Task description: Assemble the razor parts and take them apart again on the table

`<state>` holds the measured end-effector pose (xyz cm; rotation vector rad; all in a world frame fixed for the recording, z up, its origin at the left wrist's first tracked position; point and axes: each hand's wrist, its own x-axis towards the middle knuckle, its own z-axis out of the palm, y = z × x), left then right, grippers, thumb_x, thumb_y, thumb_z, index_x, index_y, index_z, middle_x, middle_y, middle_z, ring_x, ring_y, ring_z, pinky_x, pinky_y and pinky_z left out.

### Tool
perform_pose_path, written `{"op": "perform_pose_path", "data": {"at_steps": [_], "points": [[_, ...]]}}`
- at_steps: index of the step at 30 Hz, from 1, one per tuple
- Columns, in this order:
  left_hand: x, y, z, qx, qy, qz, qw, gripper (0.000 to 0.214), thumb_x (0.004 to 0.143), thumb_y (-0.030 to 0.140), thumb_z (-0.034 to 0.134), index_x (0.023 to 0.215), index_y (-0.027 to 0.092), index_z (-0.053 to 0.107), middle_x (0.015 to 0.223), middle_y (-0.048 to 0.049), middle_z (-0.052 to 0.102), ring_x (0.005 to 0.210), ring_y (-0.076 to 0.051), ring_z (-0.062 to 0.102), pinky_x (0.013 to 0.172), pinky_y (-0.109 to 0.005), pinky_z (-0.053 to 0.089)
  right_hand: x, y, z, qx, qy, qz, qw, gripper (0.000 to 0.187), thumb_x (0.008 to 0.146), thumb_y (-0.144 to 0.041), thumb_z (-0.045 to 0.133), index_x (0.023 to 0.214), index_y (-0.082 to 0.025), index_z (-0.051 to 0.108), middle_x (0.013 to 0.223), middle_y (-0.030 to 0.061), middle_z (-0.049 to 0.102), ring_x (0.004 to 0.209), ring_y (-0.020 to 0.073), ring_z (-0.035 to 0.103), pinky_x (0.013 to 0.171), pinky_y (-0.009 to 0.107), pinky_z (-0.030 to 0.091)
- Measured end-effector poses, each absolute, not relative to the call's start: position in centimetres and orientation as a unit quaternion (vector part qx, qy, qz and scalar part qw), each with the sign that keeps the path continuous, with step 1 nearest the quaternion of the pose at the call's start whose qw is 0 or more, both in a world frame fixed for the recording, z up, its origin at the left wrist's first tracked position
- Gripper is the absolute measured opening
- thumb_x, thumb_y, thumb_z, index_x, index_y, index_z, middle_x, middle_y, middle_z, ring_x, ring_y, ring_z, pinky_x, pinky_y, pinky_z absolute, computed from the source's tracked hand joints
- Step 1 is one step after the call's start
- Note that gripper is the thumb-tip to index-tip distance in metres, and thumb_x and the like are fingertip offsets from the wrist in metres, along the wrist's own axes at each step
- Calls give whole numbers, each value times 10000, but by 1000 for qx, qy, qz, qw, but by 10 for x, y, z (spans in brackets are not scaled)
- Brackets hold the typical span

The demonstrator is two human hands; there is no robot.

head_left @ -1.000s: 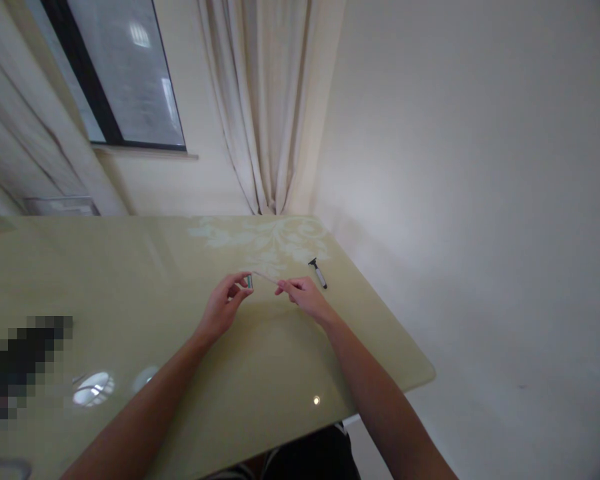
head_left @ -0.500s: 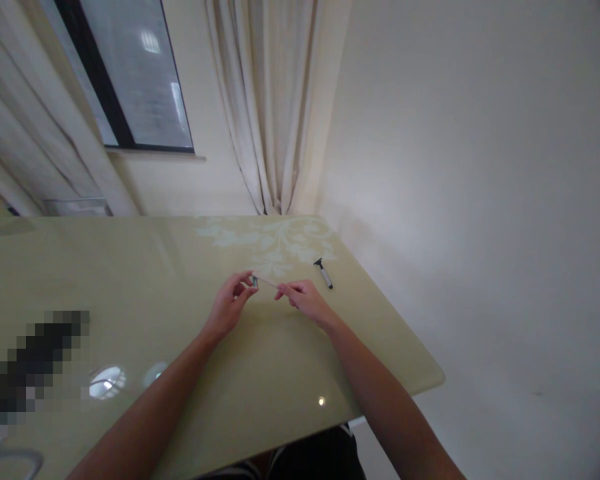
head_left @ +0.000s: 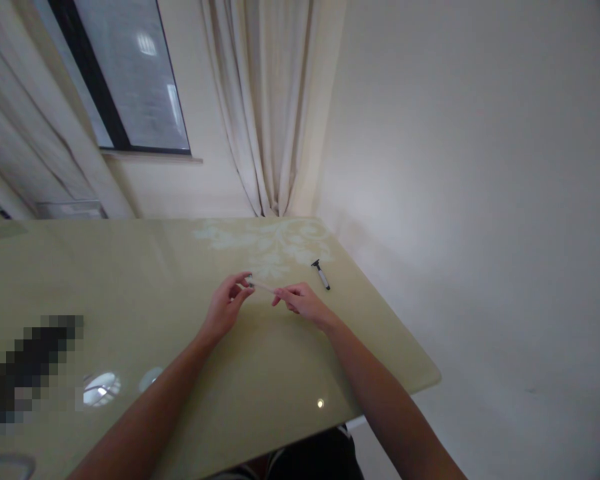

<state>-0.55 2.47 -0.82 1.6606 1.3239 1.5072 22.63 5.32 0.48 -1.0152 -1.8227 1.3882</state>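
My left hand (head_left: 227,307) pinches a small grey-blue piece (head_left: 250,283) at the end of a thin pale stick (head_left: 263,287). My right hand (head_left: 303,303) pinches the other end of that stick. Both hands hover just above the glossy yellow-green table (head_left: 130,280), near its middle. A small black and white razor (head_left: 321,275) lies on the table to the right of my right hand, apart from it.
A pale floral pattern (head_left: 265,243) marks the table's far end. Curtains (head_left: 270,107) and a window (head_left: 130,73) stand behind. A white wall runs along the right. A blurred-out dark shape (head_left: 25,367) lies at the table's left. The table's right edge (head_left: 395,333) is near my right arm.
My hands have stayed close together on the stick, and the left fingers have closed more over the small piece. The view shifted slightly.
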Motion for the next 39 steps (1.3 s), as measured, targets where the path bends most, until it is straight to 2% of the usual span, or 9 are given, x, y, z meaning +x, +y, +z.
{"op": "perform_pose_path", "data": {"at_steps": [5,10,15,20,24,29,34,39], "points": [[-6,25,-9,615,487,561,263,362,851,388,690,1167,211,693,883,4,611,599,-97,489,550,-227,400,226,54,4,-423,-685,483,344,559,940,-632,567,864,-120,779,541,-65,344,499,91,269,503,258,201],[-7,26,-10,609,492,566,258,386,850,399,695,1187,211,688,879,5,610,591,-97,476,543,-228,392,225,51,6,-365,-686,548,308,542,933,-631,583,902,-125,778,529,-73,344,493,91,279,504,257,215],[-7,27,-11,610,486,567,264,393,844,405,698,1180,201,689,892,-1,614,594,-98,481,552,-234,401,223,50,5,-407,-670,511,354,534,936,-619,588,870,-124,776,533,-68,351,491,89,285,498,258,194],[-7,26,-9,608,488,570,260,388,840,400,697,1174,204,688,875,7,596,588,-98,476,544,-234,393,224,50,7,-371,-679,551,312,534,927,-628,592,892,-128,778,532,-71,349,490,90,276,502,259,204],[-6,25,-7,608,489,570,258,376,834,394,693,1158,202,692,872,4,603,592,-100,479,553,-238,392,226,50,8,-415,-666,510,353,535,927,-628,588,865,-130,773,539,-68,344,497,91,271,505,260,193],[-7,25,-6,605,486,569,272,397,838,400,697,1178,195,682,876,9,588,591,-96,466,556,-241,390,227,51,7,-353,-676,569,307,541,921,-641,599,895,-129,774,529,-77,339,487,88,268,502,257,202],[-8,25,-6,608,482,569,274,374,846,400,692,1162,200,686,870,10,592,590,-97,469,549,-239,385,229,52,8,-404,-659,527,353,536,920,-636,605,867,-128,769,535,-76,332,491,86,264,502,257,187],[-8,25,-7,600,481,574,280,385,834,404,714,1166,211,691,857,14,582,593,-97,466,557,-237,395,229,50,9,-350,-666,585,303,544,917,-648,604,897,-130,768,530,-81,323,490,86,247,504,259,190]]}}
